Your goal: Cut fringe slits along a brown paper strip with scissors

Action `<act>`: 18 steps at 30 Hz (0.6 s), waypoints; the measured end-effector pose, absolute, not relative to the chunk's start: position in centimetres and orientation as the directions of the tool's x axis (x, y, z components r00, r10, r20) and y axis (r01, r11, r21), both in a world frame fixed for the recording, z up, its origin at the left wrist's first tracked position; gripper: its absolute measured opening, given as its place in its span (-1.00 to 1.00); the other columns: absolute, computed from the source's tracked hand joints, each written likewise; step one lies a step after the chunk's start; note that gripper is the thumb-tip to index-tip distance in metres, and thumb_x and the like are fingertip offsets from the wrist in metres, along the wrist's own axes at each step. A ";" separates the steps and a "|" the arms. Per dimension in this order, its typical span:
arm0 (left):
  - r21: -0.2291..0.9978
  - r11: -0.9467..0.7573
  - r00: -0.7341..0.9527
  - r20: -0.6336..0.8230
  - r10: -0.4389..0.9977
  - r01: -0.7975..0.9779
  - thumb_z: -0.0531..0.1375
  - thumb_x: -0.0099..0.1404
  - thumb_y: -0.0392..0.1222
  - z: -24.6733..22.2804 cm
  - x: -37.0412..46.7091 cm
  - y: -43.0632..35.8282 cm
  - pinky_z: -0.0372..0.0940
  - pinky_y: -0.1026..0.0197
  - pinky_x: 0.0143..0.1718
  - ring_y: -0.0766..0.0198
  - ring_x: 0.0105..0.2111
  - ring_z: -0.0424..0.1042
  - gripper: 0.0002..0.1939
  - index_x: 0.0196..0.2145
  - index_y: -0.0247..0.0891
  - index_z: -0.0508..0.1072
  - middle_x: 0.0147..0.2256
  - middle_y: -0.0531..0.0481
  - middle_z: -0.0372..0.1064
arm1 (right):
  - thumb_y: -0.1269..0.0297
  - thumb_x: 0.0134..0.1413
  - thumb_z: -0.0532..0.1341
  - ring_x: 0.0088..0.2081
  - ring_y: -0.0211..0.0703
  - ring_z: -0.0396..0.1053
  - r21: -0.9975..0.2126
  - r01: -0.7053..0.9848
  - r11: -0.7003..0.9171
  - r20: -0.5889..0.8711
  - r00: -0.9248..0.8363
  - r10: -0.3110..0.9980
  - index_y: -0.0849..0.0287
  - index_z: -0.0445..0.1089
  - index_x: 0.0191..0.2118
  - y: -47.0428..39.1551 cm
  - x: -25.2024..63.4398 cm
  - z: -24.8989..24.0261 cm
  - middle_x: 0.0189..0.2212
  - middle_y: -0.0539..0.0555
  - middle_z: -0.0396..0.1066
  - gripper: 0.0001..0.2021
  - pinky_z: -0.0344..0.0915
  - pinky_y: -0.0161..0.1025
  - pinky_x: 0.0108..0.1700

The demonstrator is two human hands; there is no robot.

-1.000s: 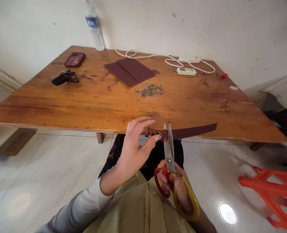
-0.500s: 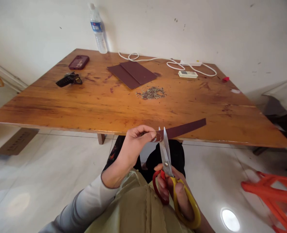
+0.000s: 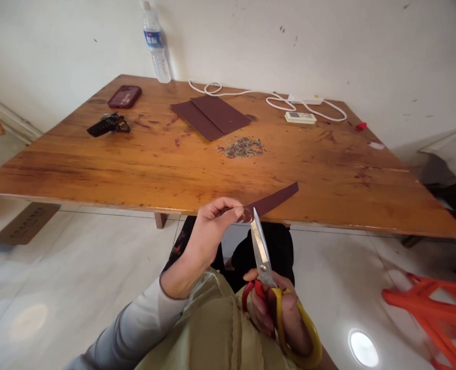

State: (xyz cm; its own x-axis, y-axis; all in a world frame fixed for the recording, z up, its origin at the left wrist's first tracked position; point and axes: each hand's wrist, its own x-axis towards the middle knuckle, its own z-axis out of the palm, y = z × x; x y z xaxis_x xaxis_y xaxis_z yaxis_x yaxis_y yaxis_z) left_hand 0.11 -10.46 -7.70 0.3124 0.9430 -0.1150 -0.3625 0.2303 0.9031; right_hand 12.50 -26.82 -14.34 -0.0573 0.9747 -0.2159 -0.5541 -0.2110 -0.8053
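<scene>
My left hand (image 3: 216,226) pinches one end of a narrow dark maroon strip (image 3: 276,199), stiff like paper or card, at the table's front edge. The strip slants up to the right over the wooden tabletop. A pale curved line shows on it beside my fingertips. My right hand (image 3: 285,313) grips scissors (image 3: 263,252) with one red and one yellow handle loop. Their blades point up, nearly closed, with the tips at the strip just right of my left fingers. Whether the strip is cut through there, I cannot tell.
On the wooden table (image 3: 154,164) lie maroon sheets (image 3: 212,117), a heap of small scraps (image 3: 243,147), a phone (image 3: 124,96), keys (image 3: 109,124), a white cable (image 3: 243,92) and a small white device (image 3: 300,117). A bottle (image 3: 157,49) stands behind. An orange stool (image 3: 432,303) is at right.
The scissor blades have come together from being apart. The strip's far end has moved left and slightly up. My left hand has stayed nearly in place.
</scene>
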 end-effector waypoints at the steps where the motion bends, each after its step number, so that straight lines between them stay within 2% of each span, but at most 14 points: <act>1: 0.904 0.235 0.311 -0.122 0.943 -0.358 0.37 0.11 -0.22 -7.8 0.1 -10.4 0.27 0.23 -0.26 0.34 -0.43 0.36 -0.91 -0.50 -0.23 0.55 -0.49 0.08 0.46 | -0.40 0.14 0.21 -0.68 -0.40 -0.07 -0.800 -0.562 -0.211 -0.210 -0.067 0.975 0.13 0.55 0.01 -26.8 12.5 -14.5 -0.60 -0.13 0.19 -0.34 -0.01 -0.39 -0.66; 10: 0.924 0.286 0.315 -0.200 0.928 -0.255 0.41 0.05 -0.18 -7.8 -0.2 -10.2 0.17 0.24 -0.37 0.38 -0.50 0.27 -0.90 -0.49 -0.25 0.63 -0.54 0.07 0.45 | -0.31 0.11 0.32 -0.60 -0.36 -0.09 -0.870 -0.443 -0.218 -0.242 -0.002 0.970 0.11 0.54 -0.02 -26.9 12.6 -14.2 -0.57 -0.14 0.09 -0.42 -0.11 -0.37 -0.58; 15: 0.872 0.370 0.311 -0.272 0.911 -0.319 0.44 -0.05 -0.22 -8.2 -0.1 -10.0 0.19 0.24 -0.34 0.37 -0.48 0.32 -0.91 -0.55 -0.26 0.62 -0.55 0.05 0.47 | -0.43 0.02 0.29 -0.59 -0.36 0.00 -0.802 -0.531 -0.275 -0.301 -0.040 0.953 0.15 0.53 0.00 -27.4 12.9 -15.0 -0.54 -0.11 0.18 -0.28 0.01 -0.36 -0.55; 18: 0.821 0.435 0.355 -0.308 0.883 -0.369 0.45 -0.09 -0.23 -8.2 -0.1 -9.9 0.19 0.25 -0.35 0.37 -0.49 0.34 -0.90 -0.56 -0.26 0.63 -0.55 0.06 0.47 | -0.43 0.06 0.26 -0.63 -0.37 -0.02 -0.781 -0.543 -0.308 -0.315 -0.083 0.946 0.17 0.52 -0.01 -27.5 13.1 -15.5 -0.58 -0.13 0.18 -0.29 -0.01 -0.37 -0.59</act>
